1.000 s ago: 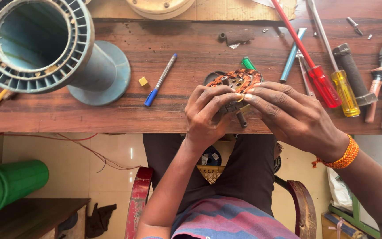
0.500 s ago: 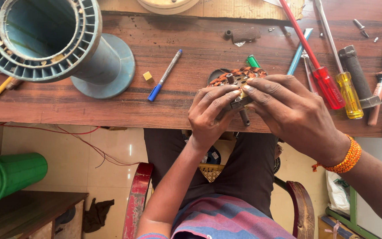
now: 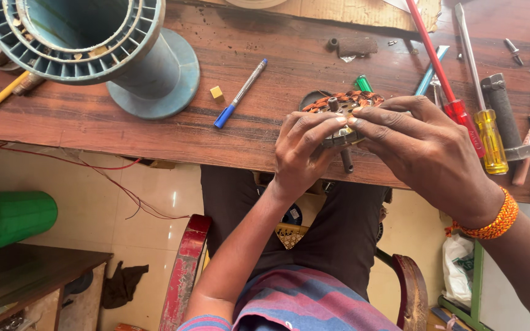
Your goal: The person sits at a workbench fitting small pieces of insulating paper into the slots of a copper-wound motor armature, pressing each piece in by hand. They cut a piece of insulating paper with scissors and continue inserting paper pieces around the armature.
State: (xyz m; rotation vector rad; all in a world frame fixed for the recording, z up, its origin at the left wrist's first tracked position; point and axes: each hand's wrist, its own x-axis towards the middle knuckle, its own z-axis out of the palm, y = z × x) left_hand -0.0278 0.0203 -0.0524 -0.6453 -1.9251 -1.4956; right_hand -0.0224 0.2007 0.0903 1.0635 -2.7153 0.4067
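Both hands [image 3: 363,150] grip a copper-wound stator [image 3: 345,110] over the scuffed wooden bench [image 3: 265,132], tiled floor [image 3: 93,202] below

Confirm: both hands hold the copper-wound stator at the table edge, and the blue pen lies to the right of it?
Not quite. The left hand and right hand do hold the stator at the table edge, but the head view shows the blue pen lying to its left, not right.

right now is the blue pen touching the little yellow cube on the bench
Apart. The head view shows bare wooden bench top between the blue pen and the yellow cube, which lies just to the left of the pen's shaft.
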